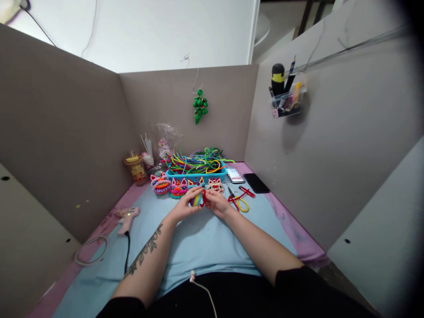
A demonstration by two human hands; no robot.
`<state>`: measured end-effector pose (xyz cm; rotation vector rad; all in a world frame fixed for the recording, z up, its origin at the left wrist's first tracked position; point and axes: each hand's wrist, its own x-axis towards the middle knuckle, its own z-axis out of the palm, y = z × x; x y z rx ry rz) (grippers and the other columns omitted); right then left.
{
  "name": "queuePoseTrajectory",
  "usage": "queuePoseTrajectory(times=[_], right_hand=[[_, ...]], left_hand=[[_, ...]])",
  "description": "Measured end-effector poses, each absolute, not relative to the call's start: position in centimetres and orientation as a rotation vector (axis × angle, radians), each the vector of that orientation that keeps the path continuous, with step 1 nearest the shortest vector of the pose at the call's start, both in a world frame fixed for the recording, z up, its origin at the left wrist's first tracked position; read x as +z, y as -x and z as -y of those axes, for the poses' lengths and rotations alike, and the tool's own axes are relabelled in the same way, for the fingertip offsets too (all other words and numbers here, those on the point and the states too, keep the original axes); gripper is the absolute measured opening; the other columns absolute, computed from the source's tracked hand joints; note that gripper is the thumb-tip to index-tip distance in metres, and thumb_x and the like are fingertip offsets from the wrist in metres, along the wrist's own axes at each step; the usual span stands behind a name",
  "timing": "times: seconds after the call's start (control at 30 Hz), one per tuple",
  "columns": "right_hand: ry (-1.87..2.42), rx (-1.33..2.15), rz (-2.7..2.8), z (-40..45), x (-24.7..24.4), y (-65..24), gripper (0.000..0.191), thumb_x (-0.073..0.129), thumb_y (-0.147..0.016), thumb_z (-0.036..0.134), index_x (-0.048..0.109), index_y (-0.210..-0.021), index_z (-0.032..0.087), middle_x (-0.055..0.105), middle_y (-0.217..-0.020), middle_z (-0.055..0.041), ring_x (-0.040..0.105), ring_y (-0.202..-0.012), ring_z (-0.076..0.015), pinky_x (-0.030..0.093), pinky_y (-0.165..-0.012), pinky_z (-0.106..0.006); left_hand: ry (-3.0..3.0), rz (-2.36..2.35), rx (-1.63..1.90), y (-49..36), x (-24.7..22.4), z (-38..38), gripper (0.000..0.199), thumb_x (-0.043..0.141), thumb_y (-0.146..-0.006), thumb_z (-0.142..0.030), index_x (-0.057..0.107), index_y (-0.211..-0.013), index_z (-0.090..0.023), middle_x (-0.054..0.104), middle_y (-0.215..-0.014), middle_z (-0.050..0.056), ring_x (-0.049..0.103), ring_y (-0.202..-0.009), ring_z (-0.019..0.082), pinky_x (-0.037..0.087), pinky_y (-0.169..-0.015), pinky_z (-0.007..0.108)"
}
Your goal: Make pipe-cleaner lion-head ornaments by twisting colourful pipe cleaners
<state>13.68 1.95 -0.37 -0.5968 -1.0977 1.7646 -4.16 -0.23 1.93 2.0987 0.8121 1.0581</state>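
Observation:
My left hand (185, 206) is closed around a small rainbow-striped pipe-cleaner piece (198, 200). At its right side, my right hand (216, 203) pinches the red pipe-cleaner edge (204, 198); fingers hide part of it. Just beyond my hands stands a row of several fuzzy animal-head figures, among them a purple-and-orange one (160, 184), a pink one (179, 188) and a cream-and-red one (215, 185). To the right of my right hand lie scissors or pliers with yellow-and-red handles (243, 205), with red pipe-cleaner pieces (247, 192) beside them.
A blue basket (197, 176) full of colourful pipe cleaners stands at the back. A pink glue gun (128, 219) with a cord lies left. A drink cup (136, 170) is back left, and a black phone (256, 183) lies right. Grey partitions (159, 97) enclose the table.

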Motion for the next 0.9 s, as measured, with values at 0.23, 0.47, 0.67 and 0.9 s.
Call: queuePoseTrajectory(times=[0.23,0.47,0.67,0.9], right_hand=[[0.638,1.81,1.049,-2.3,-0.7,-13.6,0.033,0.079,-0.057,0.034,0.054,-0.068,0.016,0.054,-0.054,0.0051,0.048,-0.045,-0.006,0.036,-0.045,-0.019],[0.599,1.97,1.067,-1.9,-0.6,-13.8,0.029,0.077,-0.06,0.027,0.052,-0.072,0.017,0.058,-0.06,0.003,0.055,-0.052,-0.0078,0.043,-0.052,-0.019],[0.751,1.844,1.14,-2.4,-1.0,-13.7,0.029,0.071,-0.061,0.025,0.053,-0.082,0.018,0.057,-0.064,0.0032,0.055,-0.054,-0.0088,0.042,-0.05,-0.02],[0.999,1.23,1.282,-3.5,-1.9,-13.9,0.029,0.06,-0.064,0.026,0.05,-0.09,0.021,0.054,-0.072,0.0041,0.053,-0.061,-0.0102,0.041,-0.051,-0.021]], left_hand=[[-1.828,-0.842,1.11,4.5,1.3,-0.1,0.083,0.072,-0.068,-0.032,0.032,-0.14,-0.026,0.035,-0.144,0.013,0.037,-0.129,0.029,0.038,-0.1,0.041],[-1.774,-1.018,1.066,5.1,1.5,-0.2,0.075,0.07,-0.069,-0.035,0.038,-0.136,-0.025,0.042,-0.139,0.013,0.041,-0.126,0.028,0.041,-0.097,0.039],[-1.833,-1.054,1.051,5.2,1.9,0.0,0.07,0.071,-0.067,-0.037,0.046,-0.13,-0.02,0.051,-0.131,0.009,0.049,-0.118,0.026,0.04,-0.098,0.037],[-1.889,-1.24,1.06,6.7,1.0,-1.1,0.058,0.073,-0.061,-0.032,0.06,-0.116,-0.02,0.056,-0.127,0.01,0.048,-0.119,0.029,0.036,-0.101,0.04]])
